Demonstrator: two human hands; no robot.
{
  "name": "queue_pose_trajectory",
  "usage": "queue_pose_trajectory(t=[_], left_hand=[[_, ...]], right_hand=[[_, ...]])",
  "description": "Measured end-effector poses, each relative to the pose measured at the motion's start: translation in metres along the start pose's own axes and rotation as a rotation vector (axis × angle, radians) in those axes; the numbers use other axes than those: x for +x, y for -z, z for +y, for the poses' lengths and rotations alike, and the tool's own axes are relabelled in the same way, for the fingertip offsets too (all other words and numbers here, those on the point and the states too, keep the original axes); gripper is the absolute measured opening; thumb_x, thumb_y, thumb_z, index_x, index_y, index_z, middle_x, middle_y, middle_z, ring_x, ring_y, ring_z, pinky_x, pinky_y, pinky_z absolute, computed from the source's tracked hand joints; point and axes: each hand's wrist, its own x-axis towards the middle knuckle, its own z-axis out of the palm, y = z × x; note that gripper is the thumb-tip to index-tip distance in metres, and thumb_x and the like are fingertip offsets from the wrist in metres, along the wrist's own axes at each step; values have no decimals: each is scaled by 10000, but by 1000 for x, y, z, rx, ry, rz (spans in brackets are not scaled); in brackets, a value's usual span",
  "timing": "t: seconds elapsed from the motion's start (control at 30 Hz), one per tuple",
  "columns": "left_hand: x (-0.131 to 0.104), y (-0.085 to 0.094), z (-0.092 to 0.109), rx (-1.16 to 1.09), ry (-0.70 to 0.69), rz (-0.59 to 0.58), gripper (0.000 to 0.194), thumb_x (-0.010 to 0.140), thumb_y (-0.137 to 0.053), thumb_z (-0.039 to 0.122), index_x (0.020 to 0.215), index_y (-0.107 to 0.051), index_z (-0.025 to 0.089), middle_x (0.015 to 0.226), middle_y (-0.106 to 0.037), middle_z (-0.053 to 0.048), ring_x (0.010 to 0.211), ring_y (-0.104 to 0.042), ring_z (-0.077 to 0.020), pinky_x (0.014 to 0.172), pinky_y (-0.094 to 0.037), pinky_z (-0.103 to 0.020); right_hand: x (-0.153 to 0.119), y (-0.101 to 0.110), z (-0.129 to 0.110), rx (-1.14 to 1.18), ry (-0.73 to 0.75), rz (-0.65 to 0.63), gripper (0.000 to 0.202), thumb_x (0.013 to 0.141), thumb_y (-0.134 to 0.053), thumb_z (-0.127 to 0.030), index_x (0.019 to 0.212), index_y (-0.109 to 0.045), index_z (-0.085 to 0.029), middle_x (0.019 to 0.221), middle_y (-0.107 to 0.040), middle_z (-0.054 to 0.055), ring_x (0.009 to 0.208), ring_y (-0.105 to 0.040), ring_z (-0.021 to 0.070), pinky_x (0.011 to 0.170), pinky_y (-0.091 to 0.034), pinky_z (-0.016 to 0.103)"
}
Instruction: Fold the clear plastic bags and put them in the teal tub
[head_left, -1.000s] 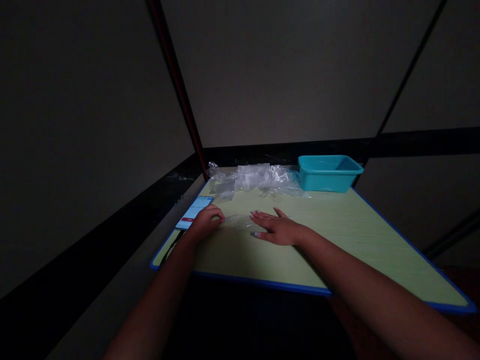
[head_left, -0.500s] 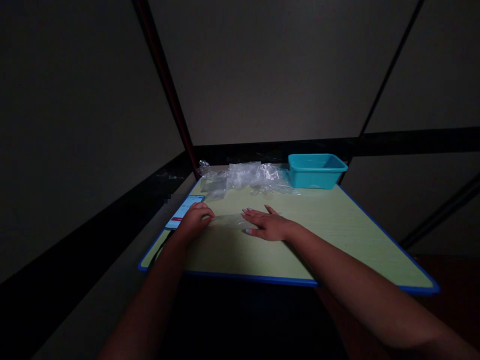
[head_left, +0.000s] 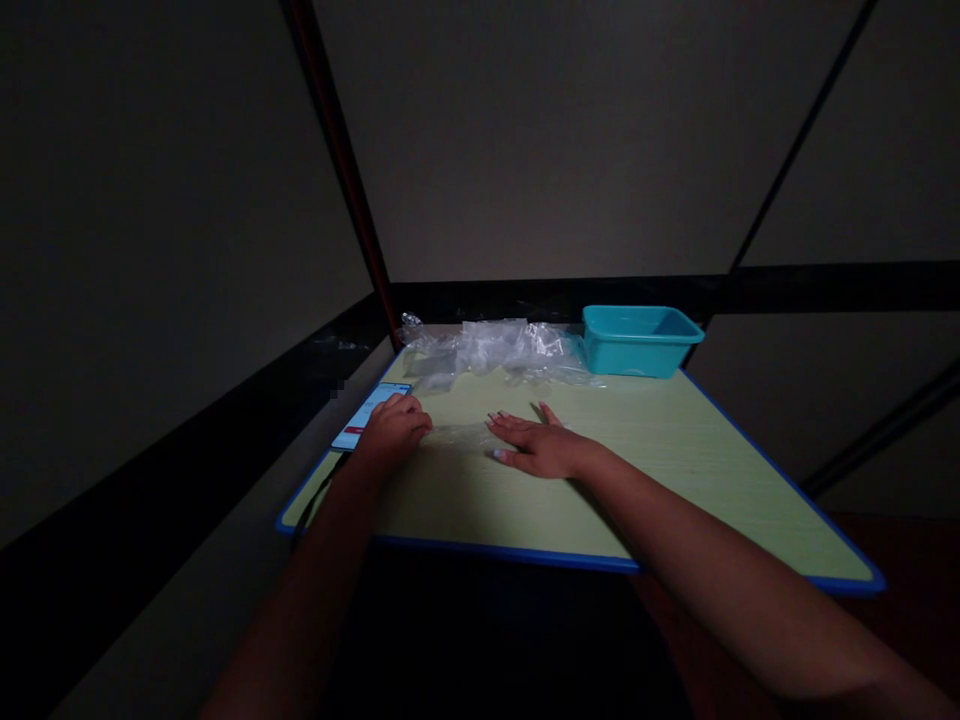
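A clear plastic bag [head_left: 459,437] lies flat on the pale table between my two hands. My left hand [head_left: 395,430] pinches its left end, with fingers and thumb closed together. Spread flat over the bag's right part is my right hand [head_left: 536,443], fingers stretched out and apart. The hand covers part of the bag, so its right end is mostly hidden. Just beyond my left hand lies a phone [head_left: 367,415] with a lit screen, partly behind the fingers.
A heap of clear plastic bags [head_left: 495,348] spreads along the table's back edge. Beside it, at the back right, stands a turquoise basin [head_left: 637,355]. The table [head_left: 675,470] has a blue rim, and dark-trimmed walls rise behind and to the left. A black cord hangs at the left edge.
The left hand's fingers have closed in more tightly at the bag's end. My right hand stays spread in nearly the same place. The view has shifted slightly.
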Motion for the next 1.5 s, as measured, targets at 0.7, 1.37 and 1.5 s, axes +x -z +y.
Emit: queue_pose_trajectory(t=[0.7, 1.37, 1.5], left_hand=[[-3, 5, 4, 91, 54, -3, 156, 778, -520, 171, 795, -669, 215, 890, -626, -70, 914, -518, -265, 806, -366, -407], [-14, -15, 45, 20, -2, -248, 445, 942, -301, 368, 1298, -488, 178, 1399, -446, -93, 1345, -329, -207, 1119, -148, -497], [-16, -15, 42, 31, 11, -273, 469, 941, -297, 380, 1321, -465, 163, 1405, -435, -94, 1339, -341, -197, 1118, -183, -471]], right_hand=[[17, -16, -13, -65, 146, 77, 597, 937, -189, -537, 1462, -210, -252, 1494, -251, 60, 1386, -193, 229, 1085, 68, 562], [20, -19, -14, -79, 136, 92, 575, 942, -215, -516, 1448, -267, -247, 1483, -278, 57, 1379, -218, 226, 1099, 39, 548], [19, -18, -15, -84, 122, 96, 572, 941, -226, -507, 1449, -259, -247, 1482, -280, 51, 1376, -230, 222, 1098, 41, 550]])
